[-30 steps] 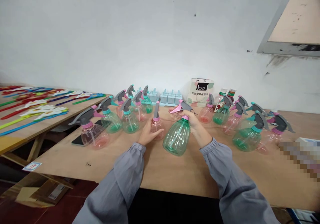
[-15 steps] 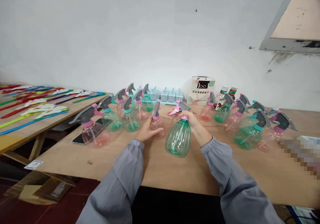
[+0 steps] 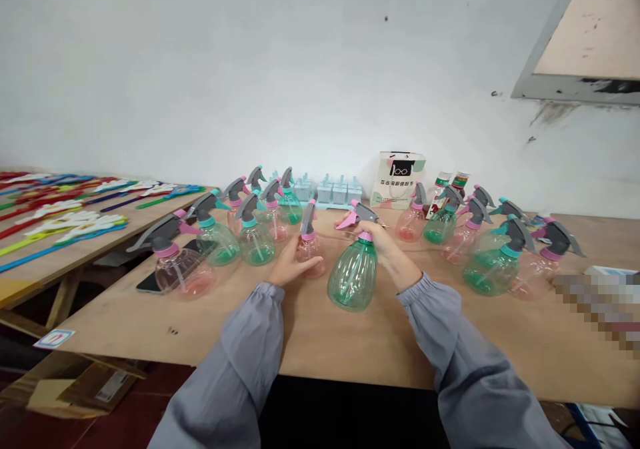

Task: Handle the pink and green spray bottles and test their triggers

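Observation:
My left hand is wrapped round the side of a small pink spray bottle with a pink collar and a grey and pink trigger head. Its thumb lies across the front; the other fingers are partly hidden behind. Just to the right, a green spray bottle with a pink collar is in my right hand, gripped at the neck and grey-pink trigger head. The green bottle tilts slightly. Whether its base touches the wooden table I cannot tell.
Several pink and green spray bottles stand left, the nearest pink one beside a dark phone. More, including a green one, stand right. Behind are pale blue moulds, a printed paper bag and two small labelled bottles.
The view has turned slightly, so the scene sits a little further left. Both hands keep their holds on the same two bottles.

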Motion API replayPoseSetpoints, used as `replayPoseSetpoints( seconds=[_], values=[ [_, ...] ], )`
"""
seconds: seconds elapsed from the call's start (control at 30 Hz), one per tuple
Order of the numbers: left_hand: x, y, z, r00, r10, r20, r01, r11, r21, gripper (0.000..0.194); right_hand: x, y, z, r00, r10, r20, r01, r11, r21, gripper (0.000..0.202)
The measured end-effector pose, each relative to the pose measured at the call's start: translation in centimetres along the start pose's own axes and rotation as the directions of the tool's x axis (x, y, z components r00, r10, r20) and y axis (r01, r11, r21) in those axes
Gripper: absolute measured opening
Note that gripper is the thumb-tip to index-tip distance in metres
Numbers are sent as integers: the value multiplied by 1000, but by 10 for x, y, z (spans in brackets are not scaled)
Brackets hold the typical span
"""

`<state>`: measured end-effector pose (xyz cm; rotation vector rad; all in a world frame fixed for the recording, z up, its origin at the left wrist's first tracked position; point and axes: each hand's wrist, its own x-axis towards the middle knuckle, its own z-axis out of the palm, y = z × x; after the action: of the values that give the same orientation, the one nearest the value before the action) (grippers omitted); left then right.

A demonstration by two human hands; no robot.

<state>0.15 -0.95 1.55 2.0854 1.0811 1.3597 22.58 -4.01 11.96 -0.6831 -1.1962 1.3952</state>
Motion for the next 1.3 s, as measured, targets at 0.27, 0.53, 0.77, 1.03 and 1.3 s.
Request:
replayPoseSetpoints(
  seconds=[0.27,0.53,0.77,1.03,1.3],
  values=[
    [0,0,-1,1000,-3,27,2,1000,23,76,-2,-6,-1,991,-36,-131,41,999,33,19],
    [0,0,1,1000,3,-1,-3,1000,8,70,2,0,-5,982,-113,-149,116,993,7,12],
    [1,0,2,1000,-17,-19,17,1000,-16,65,4,2,-4,995,-71,-68,71,997,-13,20],
    [0,5,1,1000,-10,-1,10,1000,-12,63,0,4,-2,966,-191,-174,182,981,-67,15],
    [0,6,1,1000,-12,14,12,1000,-4,63,7,14,-7,950,-241,-197,228,970,-88,10]
  ],
)
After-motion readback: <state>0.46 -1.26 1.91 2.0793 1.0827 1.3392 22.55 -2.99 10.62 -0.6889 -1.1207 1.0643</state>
